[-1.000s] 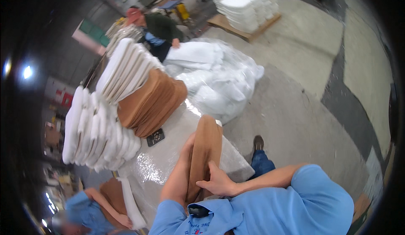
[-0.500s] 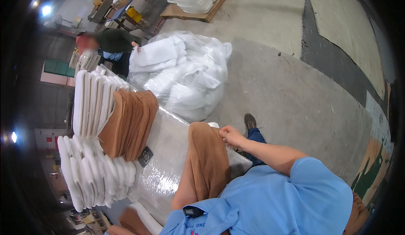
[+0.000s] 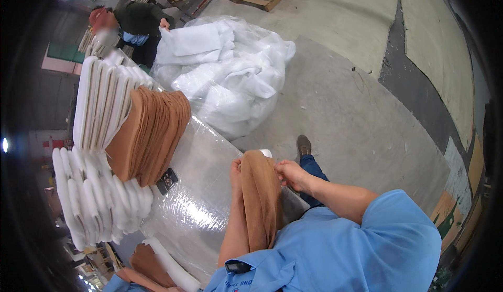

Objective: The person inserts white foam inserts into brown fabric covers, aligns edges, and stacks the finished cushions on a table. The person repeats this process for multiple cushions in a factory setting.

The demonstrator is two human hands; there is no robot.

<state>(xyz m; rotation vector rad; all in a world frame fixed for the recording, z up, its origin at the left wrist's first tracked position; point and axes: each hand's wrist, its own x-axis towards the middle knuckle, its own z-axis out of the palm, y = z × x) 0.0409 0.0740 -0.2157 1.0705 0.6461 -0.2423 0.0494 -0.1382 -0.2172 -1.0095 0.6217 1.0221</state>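
Note:
A long brown fabric cover (image 3: 258,197) lies over the near end of the plastic-wrapped table (image 3: 201,171), close against my blue shirt. My left hand (image 3: 236,172) is closed on the cover's left edge, its fingers partly hidden. On the opposite edge, my right hand (image 3: 290,174) pinches the fabric near the far end. A bit of white padding (image 3: 266,153) shows at that end, between the two hands. Farther left on the table stands a stack of folded brown covers (image 3: 152,134).
White pads (image 3: 102,103) stand beside the brown stack, with more white pads (image 3: 99,197) nearer. A dark phone-like object (image 3: 167,181) rests against the stack. Beyond is a large clear bag of white padding (image 3: 225,77), touched by a co-worker (image 3: 139,22). Another person's brown piece (image 3: 152,266) shows lower left.
My left hand has come into sight at the cover's left edge; the cloth hid it before. The cover is gathered narrower between my hands. The whole view has shifted slightly.

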